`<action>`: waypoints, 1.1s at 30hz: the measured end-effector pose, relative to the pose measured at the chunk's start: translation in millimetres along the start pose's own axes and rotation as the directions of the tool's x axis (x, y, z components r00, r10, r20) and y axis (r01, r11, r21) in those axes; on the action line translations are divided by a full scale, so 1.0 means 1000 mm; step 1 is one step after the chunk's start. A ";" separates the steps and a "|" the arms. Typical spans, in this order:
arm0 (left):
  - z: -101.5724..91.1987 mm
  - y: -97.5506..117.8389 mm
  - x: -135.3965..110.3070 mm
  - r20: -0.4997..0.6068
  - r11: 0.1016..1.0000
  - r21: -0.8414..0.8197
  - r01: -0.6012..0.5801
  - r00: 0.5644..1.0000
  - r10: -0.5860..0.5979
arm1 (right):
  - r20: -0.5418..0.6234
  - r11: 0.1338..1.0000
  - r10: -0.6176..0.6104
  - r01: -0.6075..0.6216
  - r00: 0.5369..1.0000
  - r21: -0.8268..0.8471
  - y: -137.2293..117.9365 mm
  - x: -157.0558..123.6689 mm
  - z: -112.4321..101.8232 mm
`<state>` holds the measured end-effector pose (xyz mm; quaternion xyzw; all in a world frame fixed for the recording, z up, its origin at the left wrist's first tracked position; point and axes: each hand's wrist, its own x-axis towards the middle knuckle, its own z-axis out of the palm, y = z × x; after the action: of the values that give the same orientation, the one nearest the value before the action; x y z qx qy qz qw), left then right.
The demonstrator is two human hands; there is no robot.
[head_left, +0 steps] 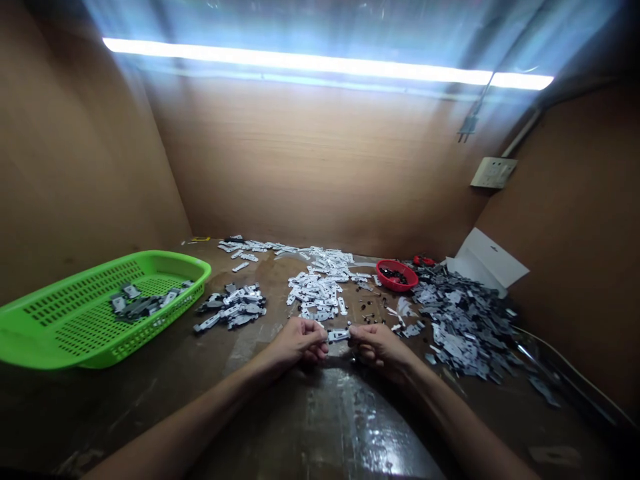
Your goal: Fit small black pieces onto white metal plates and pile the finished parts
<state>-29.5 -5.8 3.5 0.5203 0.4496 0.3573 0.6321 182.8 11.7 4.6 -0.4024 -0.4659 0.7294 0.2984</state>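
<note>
Close above the table, a small flat, white-and-dark car-shaped piece [339, 335] is held level between my two hands. My left hand [301, 339] pinches its left end with thumb and fingertips. At its other end, my right hand [373, 341] is closed, thumb against forefinger; any tiny part under those fingertips is hidden. Just beyond my hands lies a pile of white flat pieces [316, 293]. Small dark and shiny parts [368, 315] are scattered ahead of my right hand. A heap of similar pieces with dark ends [234, 307] rests to the left.
On the left stands a green perforated basket [103, 357] with several pieces inside. A red bowl [400, 285] holds small dark parts at the back right. Beside it spreads a large heap of grey flat pieces [465, 327]. Wooden panels [320, 167] enclose the table under a lit tube [325, 63].
</note>
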 end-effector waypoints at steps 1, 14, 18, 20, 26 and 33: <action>0.000 0.000 0.000 0.008 1.000 0.001 -0.002 1.000 0.002 | 0.007 1.000 0.008 -0.008 1.000 0.002 0.000 0.000 0.000; 0.002 -0.006 0.005 -0.063 1.000 0.022 0.021 0.998 -0.020 | -0.107 0.984 -0.167 0.159 0.980 -0.080 0.011 0.008 0.004; 0.008 -0.002 0.000 -0.068 0.999 -0.044 0.015 0.998 -0.018 | -0.121 0.950 -0.266 0.238 0.956 -0.201 0.013 0.007 0.008; 0.011 -0.001 -0.004 0.002 0.998 -0.069 -0.005 1.000 0.005 | -0.113 0.917 -0.328 0.287 0.938 -0.277 0.013 0.005 0.011; 0.013 -0.004 -0.006 0.016 0.996 -0.045 -0.072 0.997 0.073 | -0.098 0.878 -0.355 0.295 0.930 -0.377 0.016 0.005 0.018; 0.009 -0.003 -0.003 -0.017 0.997 -0.032 -0.074 0.997 0.074 | -0.132 0.896 -0.262 0.189 0.956 -0.402 0.018 0.013 0.012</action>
<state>-22.4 -11.9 1.9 0.5233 0.4290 0.3920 0.6233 164.7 10.0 -13.1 -0.4614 -0.6143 0.5437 0.3378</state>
